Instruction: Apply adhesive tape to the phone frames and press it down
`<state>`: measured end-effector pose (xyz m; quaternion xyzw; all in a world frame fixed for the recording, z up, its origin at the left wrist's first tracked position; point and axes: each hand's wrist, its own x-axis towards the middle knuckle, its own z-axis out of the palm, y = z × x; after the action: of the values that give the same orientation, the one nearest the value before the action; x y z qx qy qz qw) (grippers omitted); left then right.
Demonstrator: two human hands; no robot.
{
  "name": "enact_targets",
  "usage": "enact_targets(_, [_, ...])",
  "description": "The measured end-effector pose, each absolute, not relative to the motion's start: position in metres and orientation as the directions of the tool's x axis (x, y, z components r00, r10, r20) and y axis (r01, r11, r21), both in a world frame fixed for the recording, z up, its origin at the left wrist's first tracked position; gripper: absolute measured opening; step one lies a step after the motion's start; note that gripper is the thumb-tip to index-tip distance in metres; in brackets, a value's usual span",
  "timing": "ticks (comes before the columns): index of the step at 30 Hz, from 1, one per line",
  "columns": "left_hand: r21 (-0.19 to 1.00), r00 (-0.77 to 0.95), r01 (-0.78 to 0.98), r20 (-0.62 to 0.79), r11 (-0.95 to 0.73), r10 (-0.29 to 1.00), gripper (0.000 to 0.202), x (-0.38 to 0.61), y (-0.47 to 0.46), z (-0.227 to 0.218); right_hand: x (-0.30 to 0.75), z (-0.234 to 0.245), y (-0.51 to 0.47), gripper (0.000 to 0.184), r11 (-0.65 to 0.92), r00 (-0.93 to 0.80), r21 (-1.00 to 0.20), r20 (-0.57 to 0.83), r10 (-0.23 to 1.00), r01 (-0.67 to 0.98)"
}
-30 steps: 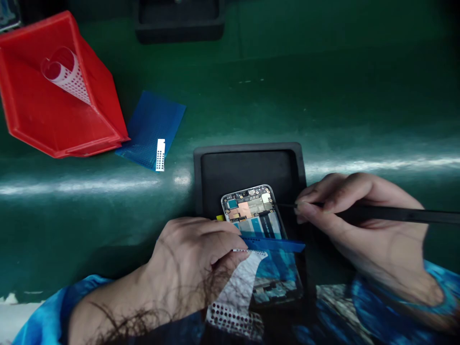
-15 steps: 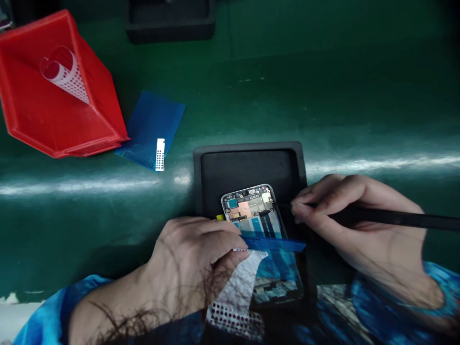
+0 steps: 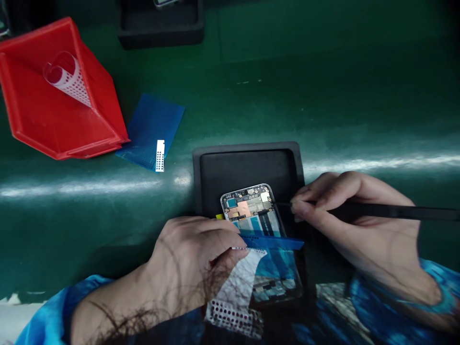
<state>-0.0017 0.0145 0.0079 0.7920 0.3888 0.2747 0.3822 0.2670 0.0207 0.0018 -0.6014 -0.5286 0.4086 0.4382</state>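
Note:
An opened smartphone (image 3: 251,211), its circuit board showing at the top end, lies tilted over a black tray (image 3: 247,167). My left hand (image 3: 201,254) is closed at the phone's left side, pinching a white sheet with dotted ends (image 3: 239,278) and a blue film strip (image 3: 276,242) that crosses the phone. Its fingertips are partly hidden. In my right hand (image 3: 345,206) are black tweezers (image 3: 388,211), held like a pen, with the thin tip at the board's right edge. Whether the tip touches the board I cannot tell. A yellow tab (image 3: 220,217) sticks out beside my left fingers.
At the left a red bin (image 3: 104,96) lies with its mouth towards me, a curled dotted sheet (image 3: 74,84) inside. Beside it is a blue film sheet (image 3: 158,117) bearing a small white dotted label (image 3: 160,155). Another black tray (image 3: 161,38) stands at the back.
The view has shifted slightly, bringing more of the back tray's contents into sight. The tweezers' rear end sits a little higher; both hands keep their grips.

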Motion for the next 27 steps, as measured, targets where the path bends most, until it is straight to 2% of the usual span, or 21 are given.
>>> enact_targets(4, [0.816,0.558,0.404,0.139,-0.414,0.818,0.015,-0.0009,0.0146,0.0084,0.2664,0.001,0.0222,0.03,-0.073,0.117,-0.965,-0.045,0.992,0.25])
enact_targets(17, [0.784,0.55,0.435,0.158,-0.443,0.82,0.022,-0.002,0.0125,0.0063,0.2655,-0.0022,0.0158,0.031,-0.036,0.119,-0.948,0.002,0.993,0.316])
enact_targets(27, [0.828,0.53,0.399,0.141,-0.393,0.836,0.011,-0.0015,0.0158,0.0056,0.2624,0.0004,0.0192,0.033,-0.027,0.13,-0.948,0.016,0.991,0.318])
